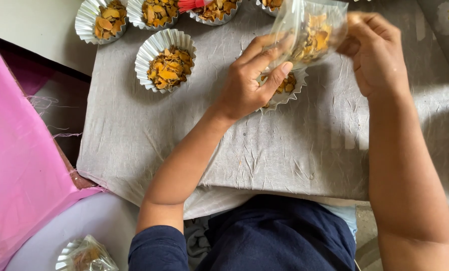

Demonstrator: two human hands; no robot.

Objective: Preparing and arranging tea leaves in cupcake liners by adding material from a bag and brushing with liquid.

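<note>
The left hand (249,80) is closed on the lower left side of a clear plastic bag (312,30), thumb stretched along its near edge and fingers curled behind it. The right hand (375,52) pinches the right side of the same bag, fingers bunched tight on the film. The bag hangs between the two hands, lifted off the work surface, and holds a heap of dried orange-yellow chips (312,40) that show through the plastic.

Directly under the bag, partly hidden by the left hand, sits a fluted foil cup (289,93) with more of the same chips in it. To its left stands another foil cup (166,60), full and in plain view. Along the far edge run more filled cups: one at far left (101,20), one beside it (154,12), and one (217,12) with a red tool (194,5) lying across it; what kind of tool cannot be told.

All of this rests on a crumpled grey cloth (284,150) spread over the table. Left of the cloth lies a pink sheet (18,165). At the near left corner sits a bagged foil cup (84,256), already wrapped in clear plastic. The person's dark blue garment (274,236) fills the near middle
</note>
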